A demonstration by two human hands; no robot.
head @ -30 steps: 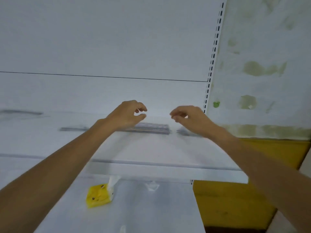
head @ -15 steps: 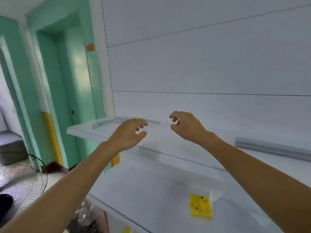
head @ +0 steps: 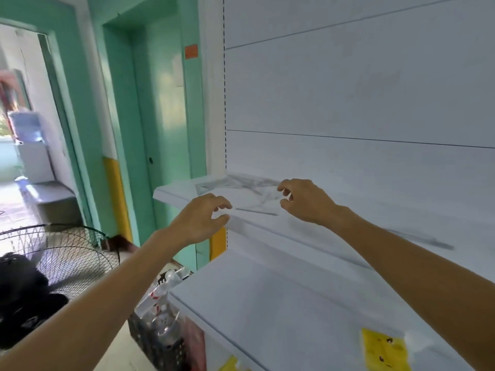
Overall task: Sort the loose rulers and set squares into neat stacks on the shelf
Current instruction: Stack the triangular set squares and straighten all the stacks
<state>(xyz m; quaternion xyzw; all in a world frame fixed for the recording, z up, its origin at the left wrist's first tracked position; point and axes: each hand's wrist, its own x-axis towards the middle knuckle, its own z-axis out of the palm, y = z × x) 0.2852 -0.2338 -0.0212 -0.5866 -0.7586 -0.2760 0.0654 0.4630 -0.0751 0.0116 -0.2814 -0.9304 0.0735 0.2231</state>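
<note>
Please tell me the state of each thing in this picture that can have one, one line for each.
left hand: empty, fingers loosely curled, by the shelf front edge.
right hand: empty, fingers loosely curled, over the shelf.
set squares: loose, overlapping, not stacked, at the shelf's left end.
ruler: flat, alone, between the hands.
yellow packet: lying flat on the lower shelf.

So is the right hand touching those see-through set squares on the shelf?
Cannot tell. In the head view the right hand has curled fingers right by the blurred set squares on the shelf, but neither contact nor gap shows plainly.
</note>
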